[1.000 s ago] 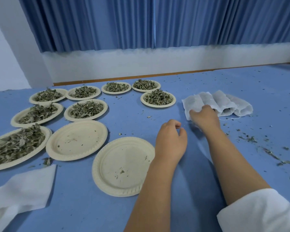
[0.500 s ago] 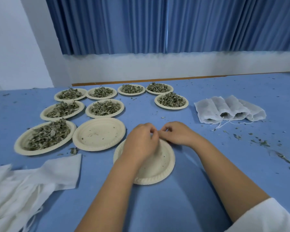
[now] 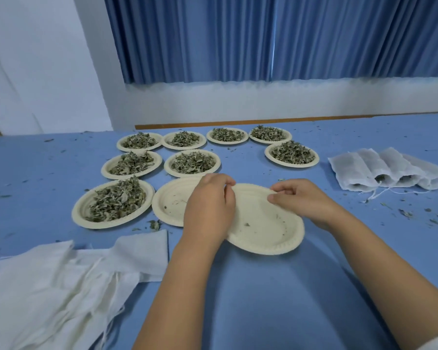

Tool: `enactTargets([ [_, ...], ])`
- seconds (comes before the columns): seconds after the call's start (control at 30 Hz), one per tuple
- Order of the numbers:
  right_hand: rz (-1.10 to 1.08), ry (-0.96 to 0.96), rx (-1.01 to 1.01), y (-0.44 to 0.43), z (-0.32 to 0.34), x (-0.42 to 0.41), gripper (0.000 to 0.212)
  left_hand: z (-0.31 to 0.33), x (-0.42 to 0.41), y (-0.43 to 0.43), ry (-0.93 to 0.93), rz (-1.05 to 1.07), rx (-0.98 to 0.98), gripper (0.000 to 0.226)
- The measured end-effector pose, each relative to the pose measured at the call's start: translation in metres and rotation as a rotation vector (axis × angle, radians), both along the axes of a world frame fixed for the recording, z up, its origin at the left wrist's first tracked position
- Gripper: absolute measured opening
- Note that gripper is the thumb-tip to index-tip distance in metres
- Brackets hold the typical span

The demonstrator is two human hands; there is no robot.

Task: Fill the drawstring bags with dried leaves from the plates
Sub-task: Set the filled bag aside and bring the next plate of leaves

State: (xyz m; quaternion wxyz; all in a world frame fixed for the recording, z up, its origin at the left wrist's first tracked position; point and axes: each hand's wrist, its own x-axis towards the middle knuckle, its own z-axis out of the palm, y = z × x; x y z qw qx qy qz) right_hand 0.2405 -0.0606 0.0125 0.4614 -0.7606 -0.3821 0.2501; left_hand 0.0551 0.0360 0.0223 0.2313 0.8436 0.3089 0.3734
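1. Head view, far left: a pile of empty bags [image 3: 48,286] lies flat on the near corner of the table [image 3: 263,299]. They are white cloth with loose strings.
2. Just beyond the pile stands a heaped plate [image 3: 113,203], full of dried leaves.
3. Behind it stand more plates of leaves [image 3: 192,162]: two in a middle row, four along the back, and one to the right of those. All are filled.
4. Just right of the heaped plate sits a spare plate [image 3: 172,200] holding only crumbs. My left hand hides its right edge.
5. My left hand [image 3: 209,205] is at the left side of the near plate [image 3: 263,223], with the fingers curled over its far-left rim. The thumb is hidden.
6. The near plate sits in front of me at the centre, with only a few leaf crumbs in it. I cannot tell whether it rests flat or overlaps the spare plate.
7. My right hand [image 3: 301,200] pinches the far rim of the near plate, thumb on top and fingers curled behind.
8. Far right, well apart from the plates, filled bags [image 3: 390,170] lie side by side. Dark leaves show at their mouths and strings trail toward me.
9. Leaf crumbs [image 3: 405,213] are scattered over the table on the right. A blue curtain [image 3: 238,39] hangs behind.
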Motion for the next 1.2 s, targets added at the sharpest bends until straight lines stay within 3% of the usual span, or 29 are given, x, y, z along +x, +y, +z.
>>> enactTargets([
  [0.2, -0.135, 0.190, 0.168, 0.040, -0.004, -0.036, 0.003, 0.000, -0.012, 0.019, -0.076, 0.155, -0.018, 0.024],
  [0.33, -0.066, 0.410, 0.250, 0.063, -0.011, -0.059, 0.013, -0.005, -0.013, 0.030, 0.118, 0.137, -0.206, 0.023],
  [0.4, -0.090, 0.264, 0.247, 0.069, -0.020, -0.064, 0.019, -0.007, -0.011, 0.029, 0.177, 0.112, -0.255, 0.022],
  [0.5, -0.043, -0.302, 0.201, 0.069, -0.031, -0.062, 0.020, -0.010, -0.007, 0.028, 0.246, 0.082, -0.257, 0.025],
  [0.57, 0.073, -0.441, 0.177, 0.068, -0.036, -0.061, 0.016, -0.013, -0.007, 0.030, 0.349, 0.051, -0.258, 0.030],
  [0.7, 0.040, -0.535, 0.149, 0.067, -0.041, -0.045, 0.021, -0.016, -0.006, 0.031, 0.514, 0.007, -0.215, 0.028],
  [0.8, -0.134, -0.548, 0.053, 0.066, -0.042, -0.018, 0.028, -0.013, -0.005, 0.031, 0.432, 0.020, -0.222, 0.014],
  [0.9, -0.245, -0.591, -0.063, 0.069, -0.039, 0.014, 0.035, -0.013, -0.002, 0.032, 0.348, 0.015, -0.237, 0.028],
  [1.2, -0.262, -0.646, -0.379, 0.084, -0.028, 0.076, 0.045, -0.020, 0.002, 0.036, 0.150, -0.008, -0.229, 0.031],
])
